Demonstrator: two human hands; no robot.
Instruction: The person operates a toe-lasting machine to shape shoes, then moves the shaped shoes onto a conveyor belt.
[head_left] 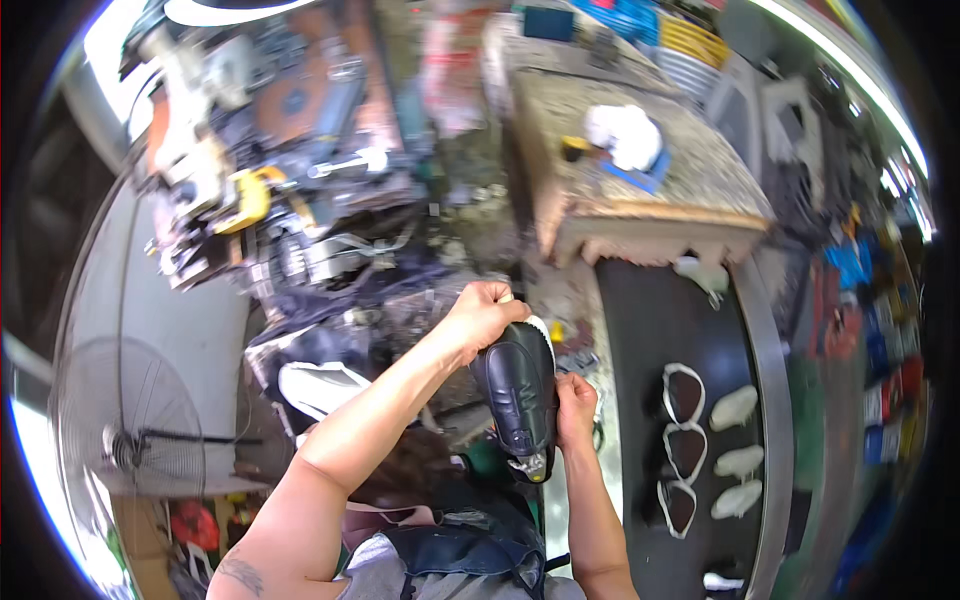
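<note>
A black shoe (514, 392) is held up in front of my body, its padded upper facing me. A white ridged sole edge (542, 336) shows along its far end and right side. My left hand (482, 314) is closed at the far end, fingers pinching the shoe's white rim. On the shoe's right side my right hand (575, 405) is closed with curled fingers against the edge; exactly what its fingertips grip is hidden. Something shiny, metallic or plastic, shows in the shoe's near opening.
To the right runs a dark conveyor belt (640, 350) carrying white-rimmed soles (684, 452) and pale shoe-shaped pieces (735, 408). A worn worktable (690, 110) beyond it holds a white bundle (625, 136). Blurred machinery (330, 170) stands far left, a fan (125, 440) at left.
</note>
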